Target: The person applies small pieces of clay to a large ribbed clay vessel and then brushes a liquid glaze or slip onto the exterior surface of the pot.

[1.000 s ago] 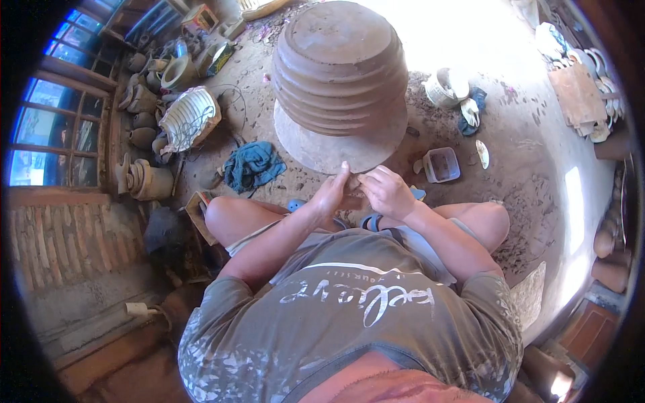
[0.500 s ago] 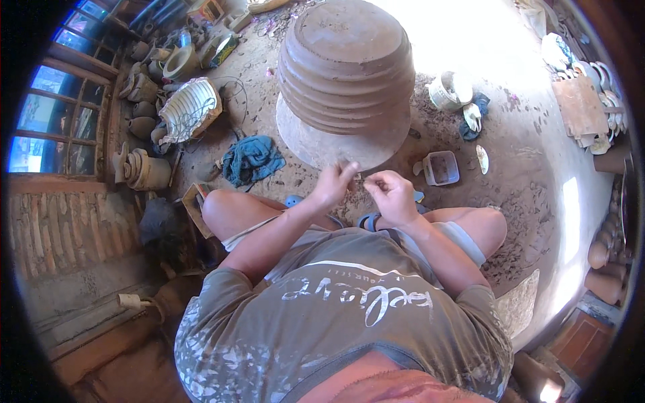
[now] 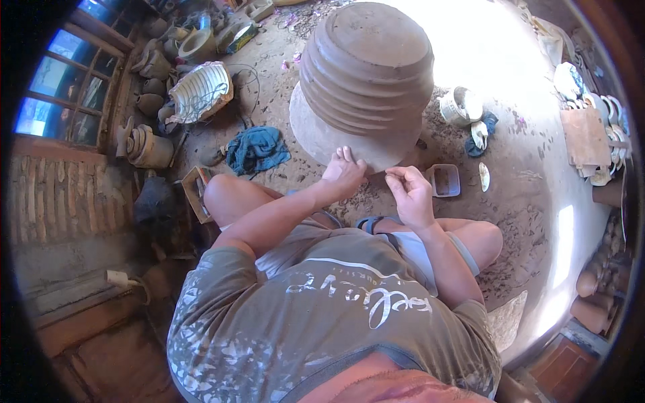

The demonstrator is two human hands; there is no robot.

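A large ribbed clay pot [image 3: 366,74] stands, flat face up, on a round pale base [image 3: 319,138]. My left hand [image 3: 344,171] is at the front edge of this base, fingers apart and partly bent, seeming to rest on it. Just to its right, my right hand [image 3: 408,191] is raised with thumb and fingertips pinched together; whatever may be between them is too small to make out. Right behind that hand sits a clear plastic tub [image 3: 446,181].
A blue cloth [image 3: 256,149] lies left of the base, with a white ribbed mould [image 3: 200,91] and assorted pots [image 3: 149,104] beyond. A white bucket [image 3: 460,106], a dark cloth [image 3: 478,144] and a pale oval piece [image 3: 484,177] are on the right. Boards [image 3: 582,138] line the right side.
My hands, together a second ago, have separated: the left reaches up onto the base's edge, the right has moved rightward, still pinched. The whole view has shifted slightly.
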